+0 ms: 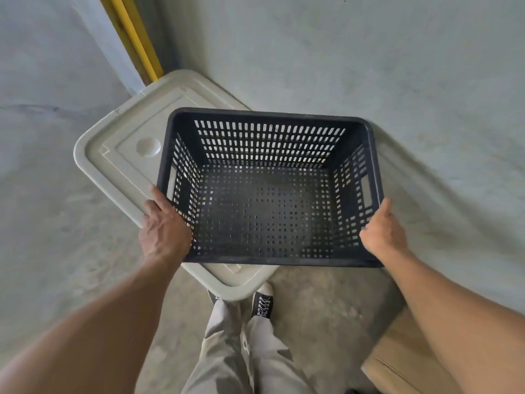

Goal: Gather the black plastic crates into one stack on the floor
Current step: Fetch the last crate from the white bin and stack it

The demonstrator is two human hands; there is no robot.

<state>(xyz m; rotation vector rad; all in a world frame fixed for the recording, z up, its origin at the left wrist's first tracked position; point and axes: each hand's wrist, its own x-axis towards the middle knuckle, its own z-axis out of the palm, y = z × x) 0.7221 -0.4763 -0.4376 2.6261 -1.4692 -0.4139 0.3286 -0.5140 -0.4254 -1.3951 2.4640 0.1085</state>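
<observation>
One black plastic crate (267,211), perforated and empty, is in front of me at about waist height, seen from above. My left hand (163,228) grips its left rim near the front corner. My right hand (383,231) grips its right rim near the front corner. The crate hangs over a beige lidded bin and hides that bin's right part. No other black crate is in view.
A beige plastic bin lid (119,155) lies under and left of the crate on the concrete floor (426,81). A yellow post (133,38) stands behind it. A cardboard box (397,359) sits at lower right. My feet (262,302) are just behind the bin.
</observation>
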